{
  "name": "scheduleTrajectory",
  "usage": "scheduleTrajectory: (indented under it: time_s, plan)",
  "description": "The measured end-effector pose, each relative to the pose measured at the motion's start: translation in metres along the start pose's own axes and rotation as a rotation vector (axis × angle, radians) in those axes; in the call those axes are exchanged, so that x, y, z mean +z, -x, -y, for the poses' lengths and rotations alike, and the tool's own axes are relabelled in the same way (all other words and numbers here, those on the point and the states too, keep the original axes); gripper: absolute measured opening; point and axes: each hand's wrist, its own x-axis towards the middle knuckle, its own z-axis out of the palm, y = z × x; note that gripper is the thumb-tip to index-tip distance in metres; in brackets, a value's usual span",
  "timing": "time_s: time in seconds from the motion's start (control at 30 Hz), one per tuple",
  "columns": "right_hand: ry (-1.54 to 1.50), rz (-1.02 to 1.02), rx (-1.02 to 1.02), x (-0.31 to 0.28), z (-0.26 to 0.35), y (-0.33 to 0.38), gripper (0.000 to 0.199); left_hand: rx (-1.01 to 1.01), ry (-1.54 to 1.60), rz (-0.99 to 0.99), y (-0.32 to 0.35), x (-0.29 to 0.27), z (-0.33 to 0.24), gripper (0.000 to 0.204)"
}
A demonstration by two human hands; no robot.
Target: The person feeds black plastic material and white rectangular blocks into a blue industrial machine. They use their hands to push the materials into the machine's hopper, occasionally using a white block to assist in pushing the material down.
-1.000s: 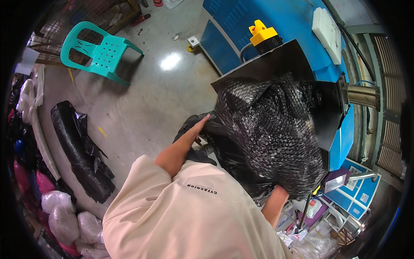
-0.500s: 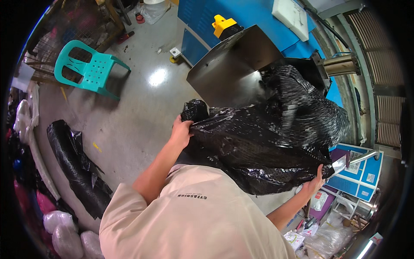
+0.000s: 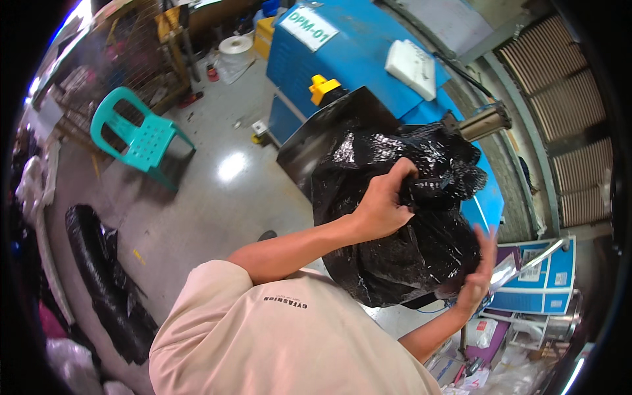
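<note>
A large sheet of black plastic film (image 3: 368, 257) lies crumpled over the dark metal chute (image 3: 306, 141) and hangs down in front of me. My left hand (image 3: 385, 201) reaches across it, fingers wrapped round a bunched fold. At the film's right edge is my right hand (image 3: 477, 280), with its fingers stretched upward and somewhat blurred. Its palm side rests against or close beside the film; exact contact cannot be told. The far end of the film covers the chute's inner part.
Behind the chute stands a blue machine (image 3: 362, 46) with a yellow-capped switch (image 3: 322, 89). A metal cylinder (image 3: 486, 122) juts out at right. A green plastic chair (image 3: 141, 135) and a black film roll (image 3: 108, 283) are on the left floor. A blue-and-white cabinet (image 3: 536, 273) stands at right.
My left hand has moved right and up across the film, carrying its gathered edge. The film is more bunched together. My right hand's fingers have straightened out.
</note>
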Motion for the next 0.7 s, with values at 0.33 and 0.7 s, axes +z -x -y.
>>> scheduleTrajectory:
  time_s: [0.33,0.7]
  plan:
    - [0.439,0.037,0.103,0.063,-0.009,0.022,0.044,0.190,0.082,0.666,-0.032,0.070,-0.006,0.049]
    - [0.585,-0.400,0.276,0.000,-0.091,0.067,0.037,-0.532,0.180,0.320,-0.073,-0.029,0.079,0.115]
